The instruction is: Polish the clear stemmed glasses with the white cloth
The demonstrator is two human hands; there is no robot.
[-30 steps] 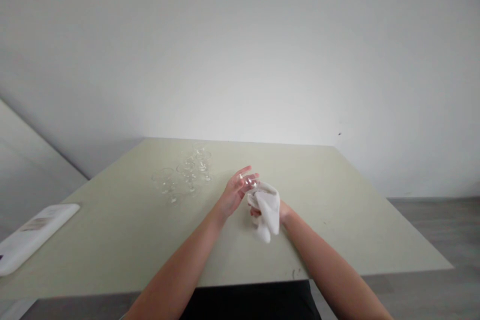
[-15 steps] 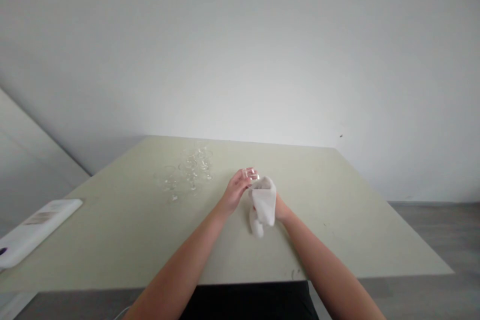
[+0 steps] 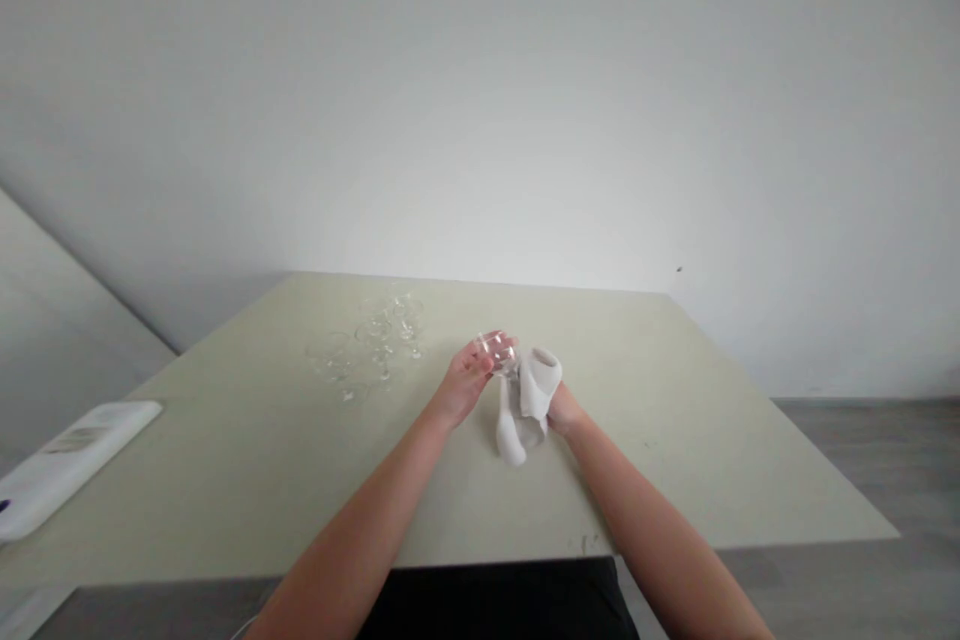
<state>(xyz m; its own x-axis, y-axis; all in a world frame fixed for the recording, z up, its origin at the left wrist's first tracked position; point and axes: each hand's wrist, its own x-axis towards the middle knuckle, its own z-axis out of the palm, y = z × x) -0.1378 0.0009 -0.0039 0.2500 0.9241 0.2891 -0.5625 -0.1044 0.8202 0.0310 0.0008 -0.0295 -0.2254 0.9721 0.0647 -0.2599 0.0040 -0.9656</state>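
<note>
My left hand [image 3: 466, 382] curls its fingers around the bowl of a clear stemmed glass [image 3: 498, 351] held above the middle of the pale green table [image 3: 240, 460]. My right hand [image 3: 559, 407] grips a white cloth [image 3: 527, 402] pressed against the glass, with a loose end of the cloth hanging down toward the tabletop. Much of the right hand's fingers are hidden by the cloth.
Several clear stemmed glasses [image 3: 373, 339] stand in a group at the far left of the table. A flat white board-like object [image 3: 66, 464] lies off the table's left edge. A plain white wall rises behind, and grey floor shows at the right.
The cloth has been shifted around the glass: it hung bunched over my right hand before, now it wraps the glass side with a tail hanging lower left. Both hands stayed in place.
</note>
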